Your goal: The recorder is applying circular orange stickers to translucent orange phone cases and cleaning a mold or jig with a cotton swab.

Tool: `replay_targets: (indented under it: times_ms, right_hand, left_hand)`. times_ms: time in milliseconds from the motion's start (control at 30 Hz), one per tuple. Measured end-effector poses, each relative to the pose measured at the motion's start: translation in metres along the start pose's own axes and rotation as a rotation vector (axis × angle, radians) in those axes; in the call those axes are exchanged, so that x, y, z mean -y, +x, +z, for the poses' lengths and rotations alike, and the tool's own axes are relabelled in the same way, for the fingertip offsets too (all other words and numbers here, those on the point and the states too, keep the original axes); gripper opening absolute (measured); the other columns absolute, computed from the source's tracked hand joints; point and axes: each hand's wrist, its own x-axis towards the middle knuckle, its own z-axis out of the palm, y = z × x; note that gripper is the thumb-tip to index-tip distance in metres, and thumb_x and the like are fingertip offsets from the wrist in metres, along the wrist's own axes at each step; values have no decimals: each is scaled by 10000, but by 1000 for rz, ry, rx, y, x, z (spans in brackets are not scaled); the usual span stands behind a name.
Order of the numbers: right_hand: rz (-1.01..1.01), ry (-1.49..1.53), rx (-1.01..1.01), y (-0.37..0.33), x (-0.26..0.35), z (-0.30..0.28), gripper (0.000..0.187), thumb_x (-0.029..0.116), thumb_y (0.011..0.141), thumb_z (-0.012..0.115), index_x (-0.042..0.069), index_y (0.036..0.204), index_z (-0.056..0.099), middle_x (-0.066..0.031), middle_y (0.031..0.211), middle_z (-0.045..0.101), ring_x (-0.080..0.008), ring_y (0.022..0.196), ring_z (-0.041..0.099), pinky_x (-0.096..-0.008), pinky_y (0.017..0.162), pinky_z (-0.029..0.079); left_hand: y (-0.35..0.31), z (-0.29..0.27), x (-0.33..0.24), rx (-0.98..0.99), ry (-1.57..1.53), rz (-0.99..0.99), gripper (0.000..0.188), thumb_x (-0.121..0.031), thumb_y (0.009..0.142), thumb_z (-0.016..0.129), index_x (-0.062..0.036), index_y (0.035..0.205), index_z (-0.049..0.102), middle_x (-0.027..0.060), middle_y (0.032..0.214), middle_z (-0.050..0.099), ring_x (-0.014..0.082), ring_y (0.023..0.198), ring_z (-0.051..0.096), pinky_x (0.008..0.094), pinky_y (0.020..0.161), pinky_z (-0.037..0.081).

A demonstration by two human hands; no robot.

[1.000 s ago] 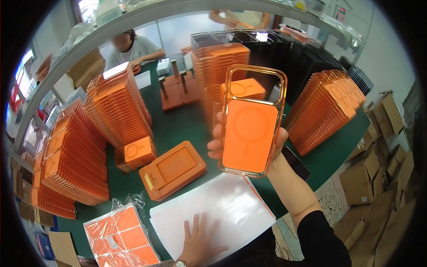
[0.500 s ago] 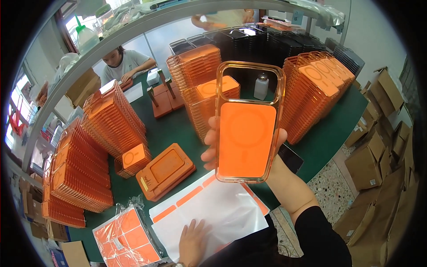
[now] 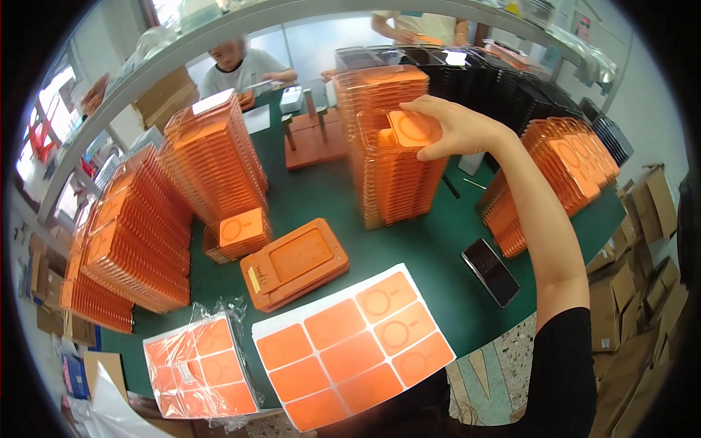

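My right hand [image 3: 460,131] reaches out to a tall stack of clear orange phone cases [image 3: 401,182]. Thumb and fingers grip an orange-backed phone case [image 3: 415,129] by its edges at the top of this stack. Whether it rests fully on the stack is hard to see. My left hand is out of view. Near me lies a sheet of orange stickers [image 3: 343,354], uncovered, some with a ring and bar outline. A white sheet [image 3: 109,405] shows at the lower left edge. Beyond the stickers sits an orange fixture block [image 3: 296,263] with a case-shaped recess.
More case stacks stand at left [image 3: 212,160] and right [image 3: 555,175]. A phone [image 3: 491,272] lies near the right table edge. Plastic-wrapped stickers [image 3: 201,369] lie at front left. Black cases [image 3: 467,84] line the back; cartons [image 3: 628,292] stand right. Two people work opposite.
My right hand has carried the phone case from before me to the far stack. The white sheet has come off the stickers, and my left hand has left the view. The view has shifted.
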Motion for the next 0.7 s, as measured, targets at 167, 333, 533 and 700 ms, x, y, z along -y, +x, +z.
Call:
replay_targets:
  times_ms: [167,333,533,700]
  right_hand:
    - [107,30,183,34,-11,10,948,322,705,821,30,1511,413,-195,1459,497,-309,1345,477,-358,1154,358]
    - [79,-24,288,36,-12,3,934,276,702,838,29,1503,424,-175,1418,544,-271,1315,508,-342,1131,378]
    - [133,97,306,37,-5,0,913,205,694,844,34,1495,441,-152,1389,567,-233,1274,533,-319,1106,390]
    - [308,60,417,50,20,-5,916,146,685,826,36,1503,426,-140,1384,569,-240,1263,535,-328,1099,399]
  left_hand:
    - [-8,-49,61,-84,-119,-82,496,-402,1036,461,-24,1337,572,130,1284,626,287,1140,622,427,927,521]
    - [-34,-87,130,-175,-247,-166,519,-418,1028,472,-19,1345,566,143,1307,615,299,1168,611,434,949,513]
    - [-110,-133,196,-320,-389,-256,548,-436,1017,486,-12,1355,560,158,1334,602,313,1200,598,444,976,503]
    - [-146,-147,243,-386,-529,-301,572,-452,1008,497,-6,1363,554,170,1357,592,324,1228,587,452,999,494]
